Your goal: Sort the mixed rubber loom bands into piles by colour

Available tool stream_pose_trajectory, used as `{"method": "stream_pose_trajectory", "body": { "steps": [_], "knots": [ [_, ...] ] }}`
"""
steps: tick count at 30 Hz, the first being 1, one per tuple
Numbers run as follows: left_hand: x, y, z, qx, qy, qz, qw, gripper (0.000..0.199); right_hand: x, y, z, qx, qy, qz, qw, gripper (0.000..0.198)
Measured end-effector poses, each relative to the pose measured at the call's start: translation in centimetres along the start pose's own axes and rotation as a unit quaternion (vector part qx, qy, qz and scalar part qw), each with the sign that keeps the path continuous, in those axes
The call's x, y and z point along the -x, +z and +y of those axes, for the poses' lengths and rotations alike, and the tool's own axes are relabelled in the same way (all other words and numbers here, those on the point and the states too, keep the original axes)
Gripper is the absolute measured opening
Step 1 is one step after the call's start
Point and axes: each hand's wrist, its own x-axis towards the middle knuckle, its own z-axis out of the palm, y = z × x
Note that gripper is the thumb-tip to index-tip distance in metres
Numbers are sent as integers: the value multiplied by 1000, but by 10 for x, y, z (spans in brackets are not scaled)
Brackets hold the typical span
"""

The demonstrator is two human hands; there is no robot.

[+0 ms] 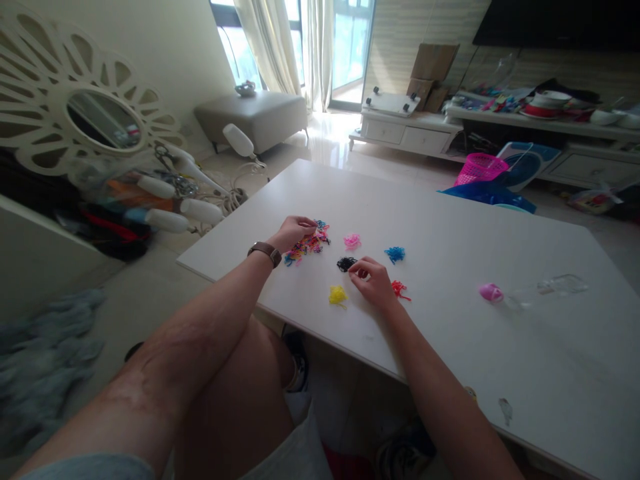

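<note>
My left hand (296, 231), with a brown-strapped watch (266, 252) on its wrist, reaches over a mixed pile of small coloured rubber bands (309, 248). Its thumb and fingers are pinched together at the pile's far edge. At the right edge of a black rubber-band pile (345, 264), my right hand (370, 279) is closed in a pinch. Whatever either pinch holds is too small to make out. Around them lie a pink pile (352, 241), a blue pile (395, 254) and a yellow pile (337, 295). My right hand partly covers a red pile (399, 289).
The piles lie on a white table (440, 233). A clear bottle (545, 290) with a pink top (491, 293) rests on its right side. Beyond the table are a pink basket (481, 168) and a TV cabinet (407, 133). A lamp (200, 210) stands at the left.
</note>
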Motion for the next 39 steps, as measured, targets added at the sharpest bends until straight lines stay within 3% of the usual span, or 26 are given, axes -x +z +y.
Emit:
{"method": "stream_pose_trajectory", "body": {
  "steps": [6, 13, 20, 25, 35, 39],
  "knots": [
    [10, 13, 5, 47, -37, -79, 995, 30, 0, 2, -2, -4, -2, 8, 1000, 8],
    [23, 36, 18, 12, -43, -157, 987, 31, -1, 2, -4, -21, 3, 45, 999, 12],
    [40, 67, 32, 33, -14, -232, 972, 28, -2, 1, -10, -43, 48, 123, 990, 23],
    [45, 75, 30, 51, -17, -277, 960, 26, -3, -1, -8, -70, 58, 175, 980, 24],
    [44, 82, 28, 29, -16, -287, 957, 26, -3, 1, -1, -98, 69, 168, 978, 23],
    [45, 86, 28, 31, -25, -264, 964, 30, -7, -12, 11, -83, 75, 200, 973, 22]
  ]
}}
